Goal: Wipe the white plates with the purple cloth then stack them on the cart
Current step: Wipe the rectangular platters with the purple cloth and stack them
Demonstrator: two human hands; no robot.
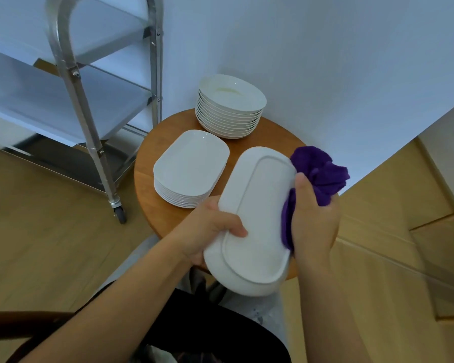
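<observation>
A white oblong plate is held upside down above the round wooden table, its underside facing me. My left hand grips its left edge, thumb curled over the rim. My right hand holds the purple cloth bunched against the plate's right edge; part of the cloth sticks out above the hand and part lies between palm and plate. On the table stand a stack of white oblong plates and, behind it, a stack of white round plates.
A steel cart with several shelves and a caster wheel stands to the left of the table. A white wall rises behind the table. The floor is light wood, with a wooden panel at the right.
</observation>
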